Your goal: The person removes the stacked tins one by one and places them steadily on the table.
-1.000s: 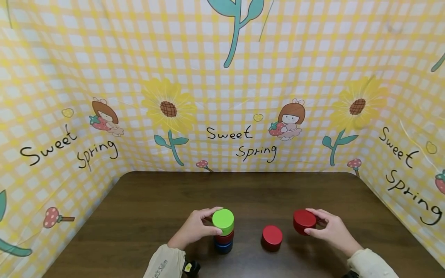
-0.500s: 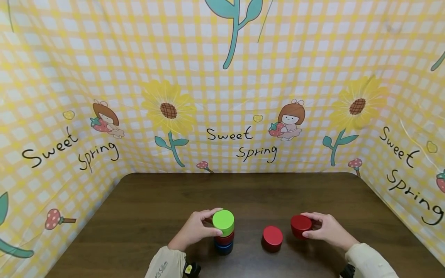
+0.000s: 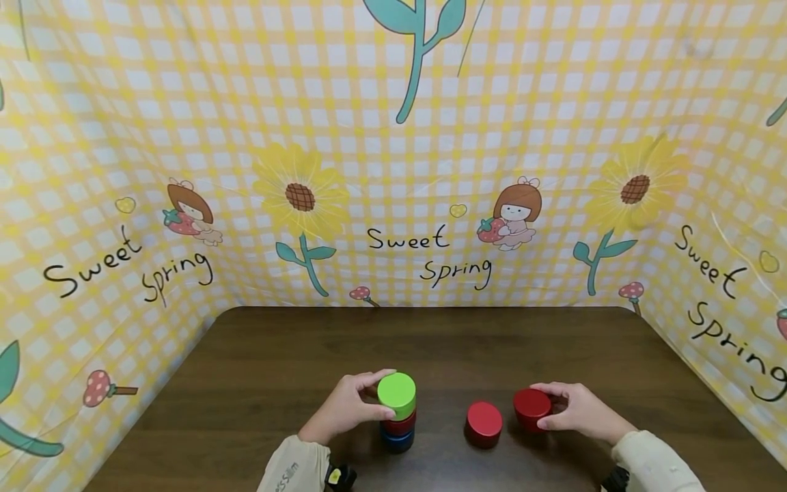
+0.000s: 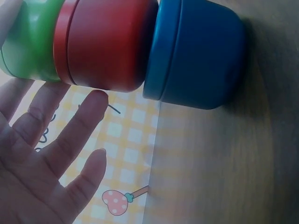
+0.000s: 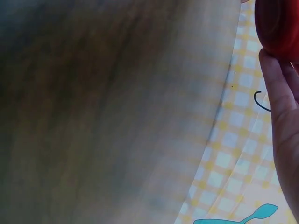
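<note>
Left hand (image 3: 344, 413) curls thumb and fingers round the smooth green cylinder (image 3: 396, 393), topmost of a three-piece stack over a glossy red one (image 3: 398, 424) and a blue base (image 3: 396, 440) on the dark wood-grain table (image 3: 277, 369). Right hand (image 3: 574, 413) grasps a round red tin (image 3: 531, 408) resting on the table, just beside a second red tin (image 3: 484, 424) standing free. Behind hangs a yellow checked plastic sheet (image 3: 393, 137).

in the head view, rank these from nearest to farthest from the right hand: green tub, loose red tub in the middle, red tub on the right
1. red tub on the right: gripped by the right hand.
2. loose red tub: alone on the table, just left of that one.
3. green tub: top of the stack, far left, held by the left hand.
</note>
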Available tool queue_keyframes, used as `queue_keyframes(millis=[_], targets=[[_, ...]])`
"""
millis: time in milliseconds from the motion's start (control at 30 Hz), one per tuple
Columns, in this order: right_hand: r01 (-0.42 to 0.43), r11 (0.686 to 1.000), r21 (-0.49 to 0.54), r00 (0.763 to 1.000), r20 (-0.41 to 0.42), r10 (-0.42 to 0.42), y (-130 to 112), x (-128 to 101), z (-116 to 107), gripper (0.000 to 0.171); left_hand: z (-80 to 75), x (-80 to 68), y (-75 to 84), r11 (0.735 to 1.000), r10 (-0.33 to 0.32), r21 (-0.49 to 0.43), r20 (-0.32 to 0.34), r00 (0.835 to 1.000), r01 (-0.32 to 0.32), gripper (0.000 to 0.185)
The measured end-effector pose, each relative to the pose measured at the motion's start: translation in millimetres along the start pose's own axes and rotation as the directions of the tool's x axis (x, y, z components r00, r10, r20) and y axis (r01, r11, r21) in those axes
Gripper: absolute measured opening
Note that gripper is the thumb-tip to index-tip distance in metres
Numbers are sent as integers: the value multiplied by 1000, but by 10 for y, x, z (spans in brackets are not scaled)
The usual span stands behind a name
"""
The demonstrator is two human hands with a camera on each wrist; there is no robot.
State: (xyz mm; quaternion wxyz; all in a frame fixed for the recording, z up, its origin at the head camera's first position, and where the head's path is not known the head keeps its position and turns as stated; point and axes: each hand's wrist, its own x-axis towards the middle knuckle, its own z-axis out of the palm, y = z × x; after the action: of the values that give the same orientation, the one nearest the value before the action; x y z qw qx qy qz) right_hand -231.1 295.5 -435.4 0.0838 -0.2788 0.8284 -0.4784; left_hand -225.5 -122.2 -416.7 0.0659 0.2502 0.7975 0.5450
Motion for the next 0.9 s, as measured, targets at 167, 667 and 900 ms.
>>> queue_keyframes(millis=[167, 667, 900], targets=[[-2, 1000, 27, 999, 36, 1, 7, 84, -8, 58, -41, -12, 28, 1000, 9, 2, -13, 1000, -9, 62], [8, 989, 148, 989, 142, -29, 102, -9, -14, 59, 20, 4, 14, 1000, -21, 23, 11, 1000, 21, 61], [-97, 989, 112, 983, 165, 78, 70, 41, 4, 63, 2, -5, 8, 999, -32, 35, -10, 999, 33, 61]])
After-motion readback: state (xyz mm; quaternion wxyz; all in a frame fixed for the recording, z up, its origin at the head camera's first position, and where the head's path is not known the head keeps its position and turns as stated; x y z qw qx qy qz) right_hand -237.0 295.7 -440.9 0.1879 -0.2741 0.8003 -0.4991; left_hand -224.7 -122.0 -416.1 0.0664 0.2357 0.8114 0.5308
